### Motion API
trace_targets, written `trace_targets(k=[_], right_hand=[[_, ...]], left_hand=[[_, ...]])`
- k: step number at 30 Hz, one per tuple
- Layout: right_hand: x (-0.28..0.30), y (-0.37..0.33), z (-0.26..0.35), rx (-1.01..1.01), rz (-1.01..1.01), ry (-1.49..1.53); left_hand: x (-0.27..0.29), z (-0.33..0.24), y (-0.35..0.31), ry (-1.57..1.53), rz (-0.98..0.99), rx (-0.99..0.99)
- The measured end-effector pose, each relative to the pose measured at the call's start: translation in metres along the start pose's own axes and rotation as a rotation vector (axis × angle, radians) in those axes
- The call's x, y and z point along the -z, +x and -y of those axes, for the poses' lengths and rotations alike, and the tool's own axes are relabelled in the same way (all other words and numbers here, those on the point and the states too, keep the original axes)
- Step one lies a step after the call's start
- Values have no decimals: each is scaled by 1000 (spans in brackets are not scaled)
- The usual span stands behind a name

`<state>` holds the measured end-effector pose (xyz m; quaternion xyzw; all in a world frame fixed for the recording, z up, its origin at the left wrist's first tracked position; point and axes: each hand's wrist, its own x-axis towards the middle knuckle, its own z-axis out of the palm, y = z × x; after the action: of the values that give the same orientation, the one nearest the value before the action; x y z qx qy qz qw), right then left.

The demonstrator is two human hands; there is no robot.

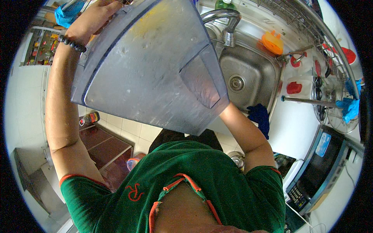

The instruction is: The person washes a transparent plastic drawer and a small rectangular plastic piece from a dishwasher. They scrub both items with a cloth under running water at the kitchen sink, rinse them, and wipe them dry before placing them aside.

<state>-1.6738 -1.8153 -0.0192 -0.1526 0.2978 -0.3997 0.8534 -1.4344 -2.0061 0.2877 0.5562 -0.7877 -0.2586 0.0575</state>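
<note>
A large translucent grey plastic drawer [143,73], like a fridge bin, is lifted in front of me and tilted. Scuffs and droplets mark its surface, and a yellow patch shows near the top. My left hand [99,15], with a dark bead bracelet on the wrist, grips its upper left edge; some fingertips are cut off by the picture's edge. My right hand [210,95] is at the lower right corner, blurred behind the see-through plastic, and supports the drawer there. Right of the drawer lies the steel sink [252,70], with a curved faucet [229,27] over it.
An orange plastic piece [272,42] sits at the sink's far rim, and a dark blue cloth [259,118] hangs over the near rim. A metal dish rack [307,23] stands at the right, a microwave [316,167] below. A bottle [89,119] lies at the left near brown panels.
</note>
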Motion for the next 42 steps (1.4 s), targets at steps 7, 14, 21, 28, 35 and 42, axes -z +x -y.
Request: trace_targets(k=[7, 14, 21, 28, 35, 42], right_hand=[[1, 3, -2, 1, -16, -116], [-10, -25, 42, 192, -280, -904], [-29, -25, 34, 435, -448, -1213], [-42, -21, 24, 647, -488, -1473], [-13, -15, 51, 354, -562, -1257], [-18, 34, 105, 558, -789, -1553]], left_hand=[[-11, 4, -51, 124, -210, -86], [-43, 44, -150, -321, -76, 396], [-172, 157, -199, -572, -283, 171], [-223, 196, -188, -616, -473, 172], [-231, 204, -182, -452, -677, 241], [-254, 215, -195, -572, -686, 410]])
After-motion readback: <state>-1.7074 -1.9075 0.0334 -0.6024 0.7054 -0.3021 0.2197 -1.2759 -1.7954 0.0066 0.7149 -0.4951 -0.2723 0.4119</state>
